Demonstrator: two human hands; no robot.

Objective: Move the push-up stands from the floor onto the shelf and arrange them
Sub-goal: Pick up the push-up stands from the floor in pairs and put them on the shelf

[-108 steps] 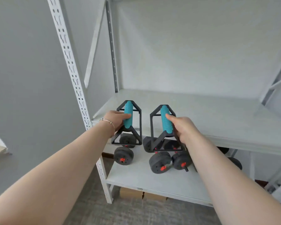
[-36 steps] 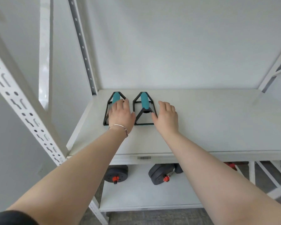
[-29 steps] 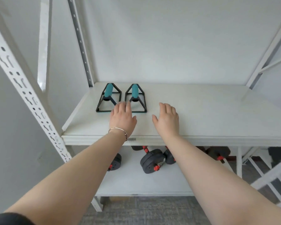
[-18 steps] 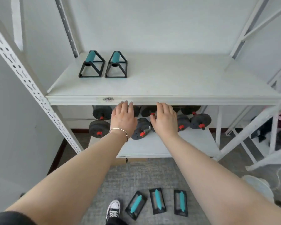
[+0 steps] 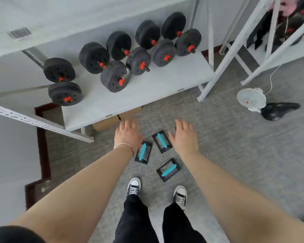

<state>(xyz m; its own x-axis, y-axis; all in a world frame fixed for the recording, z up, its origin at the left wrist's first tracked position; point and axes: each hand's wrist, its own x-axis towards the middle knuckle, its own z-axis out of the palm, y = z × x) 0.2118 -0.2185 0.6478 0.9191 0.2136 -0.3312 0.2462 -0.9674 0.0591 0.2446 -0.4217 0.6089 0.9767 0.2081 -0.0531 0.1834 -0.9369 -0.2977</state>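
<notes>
I'm looking straight down past 2 bare arms. My left hand (image 5: 127, 134) and right hand (image 5: 183, 137) hang palm-down over the grey carpeted floor (image 5: 235, 146), side by side with a gap between them. The left fingers (image 5: 128, 122) are straight and close together, the right fingers (image 5: 182, 123) are straight and slightly spread, and neither hand holds anything. A thin bracelet (image 5: 125, 145) circles the left wrist.

3 push-up stands (image 5: 162, 141) sit on the floor beneath the hands, each a black frame with a teal grip. The left stand (image 5: 143, 152) is just beside my left wrist, which covers its upper corner in this view. The middle stand (image 5: 162, 142) shows in the gap between the hands, its grip angled. The near stand (image 5: 168, 170) is closest to my feet, turned at a different angle from the other 2. All 3 are near one another but not touching. I cannot tell how far above them the hands are.

My 2 black-and-white sneakers (image 5: 133, 186) stand on the floor just short of the stands, below black trousers.

Ahead is the white metal shelf (image 5: 165, 79). Its lower board carries several black dumbbells (image 5: 116, 76) with red collars, and cardboard boxes (image 5: 111, 121) sit under it. The upper board (image 5: 60, 18) crosses the top left of the view, with a barcode label (image 5: 19, 33) on its front edge. To the right, a small white fan (image 5: 251, 98) and a black object (image 5: 277, 111) lie on the floor.
</notes>
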